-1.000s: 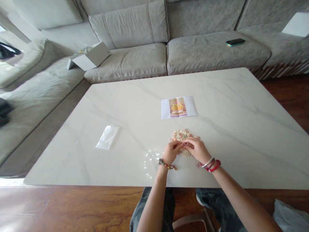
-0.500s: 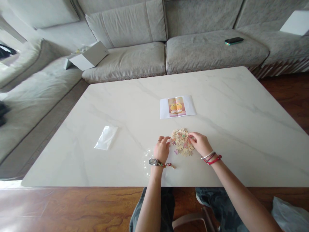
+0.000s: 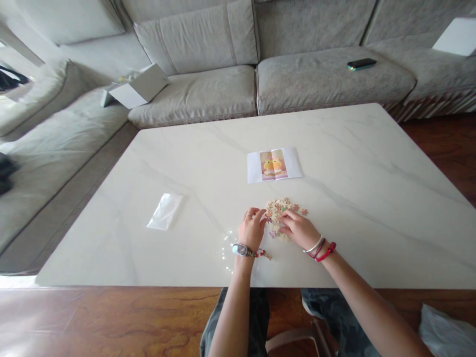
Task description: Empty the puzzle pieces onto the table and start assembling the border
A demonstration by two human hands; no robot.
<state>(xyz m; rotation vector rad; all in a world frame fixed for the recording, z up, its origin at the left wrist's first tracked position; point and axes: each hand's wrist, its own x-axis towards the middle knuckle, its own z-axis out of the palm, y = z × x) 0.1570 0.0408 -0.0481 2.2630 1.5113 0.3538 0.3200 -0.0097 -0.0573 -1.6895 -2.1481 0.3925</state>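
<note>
A loose heap of jigsaw puzzle pieces (image 3: 277,206) lies on the white table in front of me, mostly pale backs with a few coloured faces. My left hand (image 3: 253,229) rests at the heap's left edge, fingers bent, thumb and forefinger apart. Over the heap's right half reaches my right hand (image 3: 297,229), its fingertips among the pieces with gaps between them. It hides part of the heap, and I see no piece held. Just beyond that hand, a stray puzzle piece (image 3: 304,211) lies at the right. Behind the heap is a creased sheet with a picture of yellow figures (image 3: 274,164).
A clear plastic bag (image 3: 165,211) lies on the marble-patterned table (image 3: 201,163), left of my hands. Light spots shine beside my left wrist. A grey sofa (image 3: 208,89) borders the far side, bearing a phone (image 3: 361,64) and a white box (image 3: 139,88).
My right hand has moved left and inward over the heap, its fingers now more spread. A few pieces now lie out to the heap's right. My left hand has barely shifted.
</note>
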